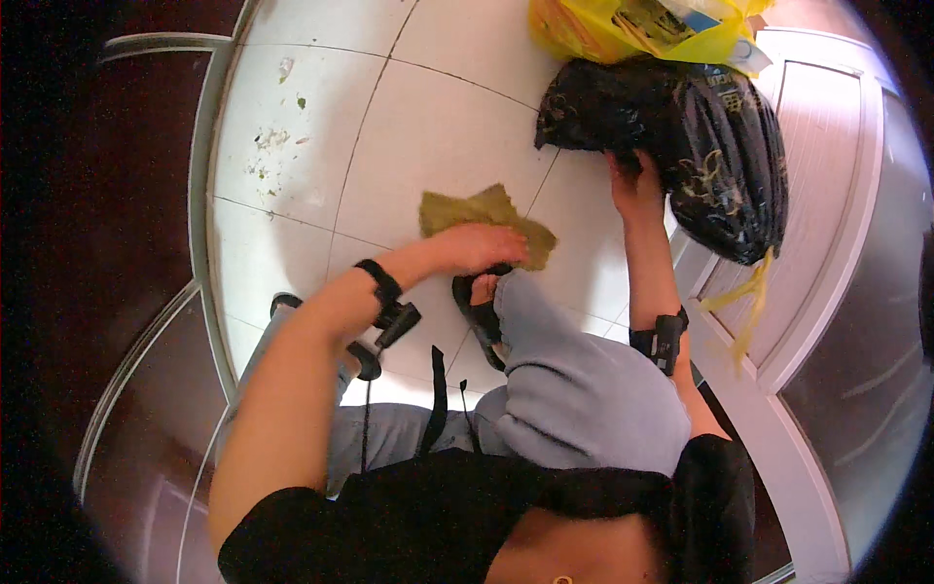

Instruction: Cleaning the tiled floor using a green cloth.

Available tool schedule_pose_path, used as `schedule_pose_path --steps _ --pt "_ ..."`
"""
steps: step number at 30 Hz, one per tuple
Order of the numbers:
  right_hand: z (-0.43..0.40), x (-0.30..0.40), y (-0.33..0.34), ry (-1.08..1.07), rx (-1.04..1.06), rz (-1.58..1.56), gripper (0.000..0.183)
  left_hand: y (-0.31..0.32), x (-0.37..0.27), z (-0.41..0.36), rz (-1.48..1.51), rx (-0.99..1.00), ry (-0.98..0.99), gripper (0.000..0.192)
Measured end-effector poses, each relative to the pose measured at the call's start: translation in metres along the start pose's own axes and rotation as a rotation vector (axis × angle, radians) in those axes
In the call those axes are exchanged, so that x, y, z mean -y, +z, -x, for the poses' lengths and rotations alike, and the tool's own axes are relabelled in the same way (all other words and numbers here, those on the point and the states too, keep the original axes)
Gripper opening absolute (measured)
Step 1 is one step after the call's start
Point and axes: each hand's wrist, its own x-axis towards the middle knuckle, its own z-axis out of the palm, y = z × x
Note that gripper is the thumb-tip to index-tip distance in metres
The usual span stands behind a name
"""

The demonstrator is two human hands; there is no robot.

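Observation:
My left hand (487,247) lies palm down on an olive-green cloth (467,208), which is spread crumpled over the white tile floor. The cloth's far edge and right corner stick out past the fingers. To the right, my right hand (636,182) grips the lower edge of a full black plastic bag (719,139), with a dark fold between thumb and fingers. Some fingertips are hidden against the bag. A yellow tie (755,292) hangs from the bag's near end.
A yellow plastic bag (584,33) with mixed contents stands behind the black one. Food scraps (270,139) litter the tiles (430,124) at left. Dark cabinet panels (146,168) border the left side, a white panelled door (817,146) the right. My sandalled foot (481,310) is beside the cloth.

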Motion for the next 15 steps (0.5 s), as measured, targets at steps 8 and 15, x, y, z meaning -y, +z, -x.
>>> schedule_pose_path --steps 8,15 --pt "0.015 0.034 0.010 -0.193 -0.123 -0.044 0.028 -0.047 0.065 -0.032 -0.163 -0.233 -0.024 0.040" --pt "0.054 0.013 -0.032 -0.002 -0.369 -0.090 0.026 -0.158 0.140 -0.004 -0.159 -0.866 -0.391 0.040"
